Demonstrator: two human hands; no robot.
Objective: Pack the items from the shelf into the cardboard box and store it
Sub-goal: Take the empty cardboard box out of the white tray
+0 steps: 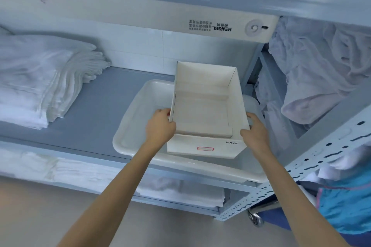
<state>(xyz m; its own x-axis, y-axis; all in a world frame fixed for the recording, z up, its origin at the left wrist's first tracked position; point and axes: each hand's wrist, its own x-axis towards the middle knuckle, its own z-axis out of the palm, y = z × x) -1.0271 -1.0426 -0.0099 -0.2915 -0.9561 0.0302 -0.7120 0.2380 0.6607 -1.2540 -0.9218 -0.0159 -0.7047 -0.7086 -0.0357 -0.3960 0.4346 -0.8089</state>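
Observation:
An open white cardboard box [208,147] with a small red stamp on its front sits inside a shallow white plastic tray [132,126] on the grey shelf [94,110]. Flat white packs [200,114] lie in the bottom of the box. My left hand [160,124] grips the box's left wall near the front corner. My right hand [256,130] holds its right wall. The box is tilted slightly toward me.
A stack of folded white towels [40,78] lies at the shelf's left. More folded linen [180,190] fills the shelf below. Crumpled white cloth [313,70] is piled behind the perforated metal upright [301,168] at right. A blue fabric item [345,202] sits lower right.

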